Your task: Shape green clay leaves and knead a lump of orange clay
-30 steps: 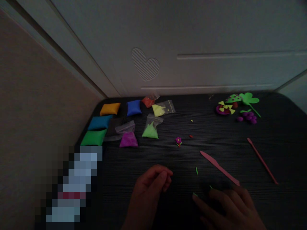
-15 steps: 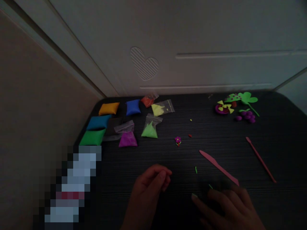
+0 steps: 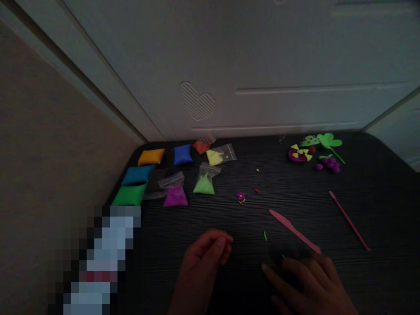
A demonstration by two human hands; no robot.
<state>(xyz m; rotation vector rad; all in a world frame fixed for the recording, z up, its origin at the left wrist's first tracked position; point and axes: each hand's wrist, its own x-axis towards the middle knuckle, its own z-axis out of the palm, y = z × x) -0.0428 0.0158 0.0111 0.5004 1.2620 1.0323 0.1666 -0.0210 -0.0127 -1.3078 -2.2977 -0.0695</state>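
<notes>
My left hand (image 3: 205, 269) is closed above the dark table, thumb pressed against curled fingers; whatever they may hold is hidden. Lower right, my right hand (image 3: 308, 282) reaches down to the tabletop with thumb and forefinger apart. A thin pale-green sliver (image 3: 283, 257) shows at the forefinger's tip. Between the hands and a little farther off lies a short green clay strip (image 3: 265, 236). A pink plastic clay knife (image 3: 292, 228) slants toward my right hand, which covers its near end. Beyond them rests a small purple clay flower (image 3: 240, 196) with a red stem and green leaves.
Several colored clay packets, among them purple (image 3: 176, 197) and light green (image 3: 204, 184), lie at left. Clay pieces, including a purple dish (image 3: 297, 156) and purple balls (image 3: 331, 163), sit far right, beyond a pink stick tool (image 3: 349, 221). A white panel (image 3: 278, 57) rises behind the table (image 3: 197, 218).
The view has tilted up slightly, so things sit a little lower. The green bit by my right thumb no longer shows, and less of the sliver at the forefinger is visible. My left hand stays closed.
</notes>
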